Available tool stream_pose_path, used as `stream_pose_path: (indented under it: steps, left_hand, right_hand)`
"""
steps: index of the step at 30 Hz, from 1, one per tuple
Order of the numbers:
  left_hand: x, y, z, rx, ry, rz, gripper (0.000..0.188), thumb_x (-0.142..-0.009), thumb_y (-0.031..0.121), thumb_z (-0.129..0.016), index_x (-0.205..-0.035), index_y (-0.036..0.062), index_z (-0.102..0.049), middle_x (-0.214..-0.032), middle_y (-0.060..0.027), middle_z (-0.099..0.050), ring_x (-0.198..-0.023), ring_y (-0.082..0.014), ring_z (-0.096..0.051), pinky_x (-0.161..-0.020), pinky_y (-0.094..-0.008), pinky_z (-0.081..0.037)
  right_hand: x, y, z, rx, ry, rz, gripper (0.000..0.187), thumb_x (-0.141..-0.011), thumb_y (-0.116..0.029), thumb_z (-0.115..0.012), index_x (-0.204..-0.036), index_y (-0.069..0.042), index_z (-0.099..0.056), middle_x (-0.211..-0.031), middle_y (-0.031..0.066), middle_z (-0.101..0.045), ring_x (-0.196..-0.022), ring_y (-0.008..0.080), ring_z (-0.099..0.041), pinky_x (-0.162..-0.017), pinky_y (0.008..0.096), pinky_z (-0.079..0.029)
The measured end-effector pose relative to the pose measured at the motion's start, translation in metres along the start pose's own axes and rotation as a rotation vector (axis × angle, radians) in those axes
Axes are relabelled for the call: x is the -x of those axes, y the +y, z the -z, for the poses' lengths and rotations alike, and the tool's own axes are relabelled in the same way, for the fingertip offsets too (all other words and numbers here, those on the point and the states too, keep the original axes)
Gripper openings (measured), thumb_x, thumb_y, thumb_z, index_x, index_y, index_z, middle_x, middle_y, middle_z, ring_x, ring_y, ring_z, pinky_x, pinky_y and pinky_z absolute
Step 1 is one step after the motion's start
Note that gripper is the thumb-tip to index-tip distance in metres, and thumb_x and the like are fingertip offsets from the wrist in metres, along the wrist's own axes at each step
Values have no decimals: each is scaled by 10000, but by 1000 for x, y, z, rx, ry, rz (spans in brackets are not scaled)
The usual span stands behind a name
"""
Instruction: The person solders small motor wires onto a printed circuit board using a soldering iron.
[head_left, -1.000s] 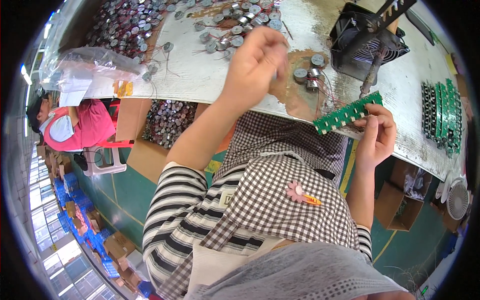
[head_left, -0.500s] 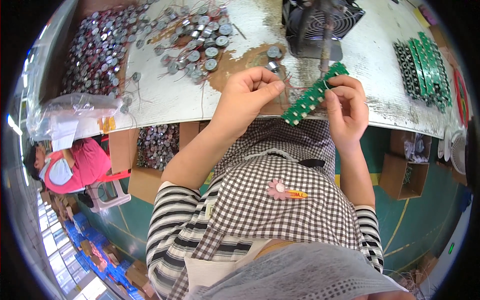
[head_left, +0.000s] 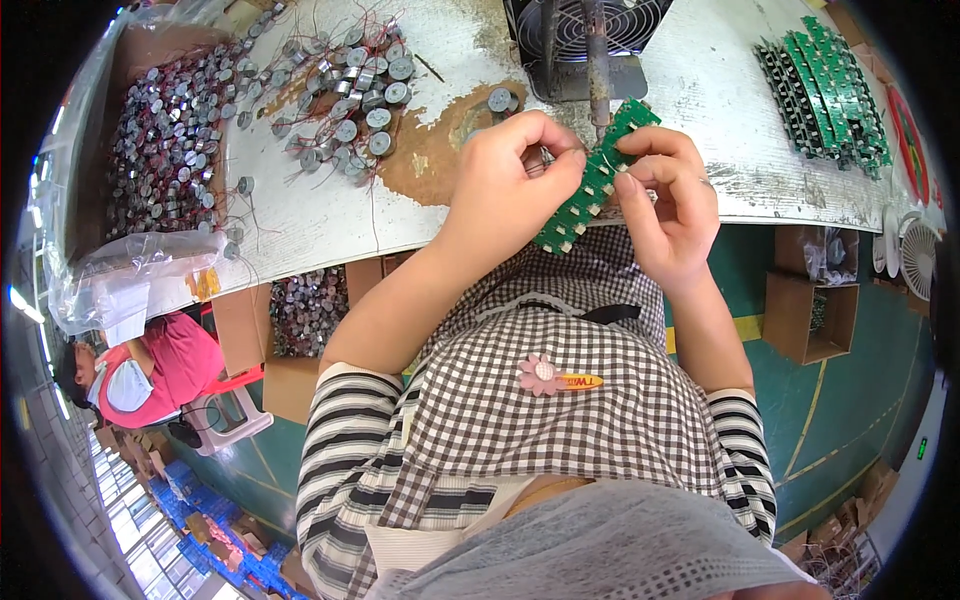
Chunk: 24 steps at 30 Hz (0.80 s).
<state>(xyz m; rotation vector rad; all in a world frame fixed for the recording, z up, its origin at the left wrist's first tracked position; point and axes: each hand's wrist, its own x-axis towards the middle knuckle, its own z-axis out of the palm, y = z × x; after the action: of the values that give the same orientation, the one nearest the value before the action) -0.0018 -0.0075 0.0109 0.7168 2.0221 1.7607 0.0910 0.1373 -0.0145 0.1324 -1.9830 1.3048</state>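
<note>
A narrow green circuit board (head_left: 592, 188) with a row of pale parts lies slantwise between my hands, under the tip of a soldering iron (head_left: 598, 80). My left hand (head_left: 515, 180) is closed, its thumb and forefinger pinched at the board's left edge on thin wires. A small round metal motor shows partly behind those fingers. My right hand (head_left: 668, 195) is closed at the board's right edge. A thin pale strand of solder wire (head_left: 612, 160) runs from its fingertips toward the iron tip; the fingers hide where it is gripped.
Loose motors with wires (head_left: 350, 110) lie on the left of the table, beside a box full of motors (head_left: 165, 140). A fan (head_left: 585, 30) stands behind the iron. Stacked green boards (head_left: 825, 95) lie far right. Another person (head_left: 165, 370) sits at left.
My left hand has moved in to the board, bringing the wires close to the iron tip. The head view has shifted a little, so the table things appear further left.
</note>
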Motion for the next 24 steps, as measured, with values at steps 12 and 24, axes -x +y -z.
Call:
stream_pose_path:
  steps: [12, 24]
  left_hand:
    - [-7, 4, -7, 105, 38, 11, 79, -735, 28, -659, -727, -18, -596, -638, 3, -582, -559, -25, -476, -498, -204, -398]
    - [0, -1, -2, 3, -54, -35, 69, -771, 29, -646, -770, -11, -590, -682, 3, -589, -577, -18, -486, -503, -190, -396]
  right_hand:
    - [-14, 0, 2, 99, -6, 98, 124, -737, 76, -674, -808, 25, -586, -970, 174, -602, -628, 131, -588, -574, 219, -466]
    - [1, -1, 2, -33, -13, 24, 114, -760, 57, -652, -814, 29, -556, -1002, 184, -589, -617, 120, -589, -572, 221, -485]
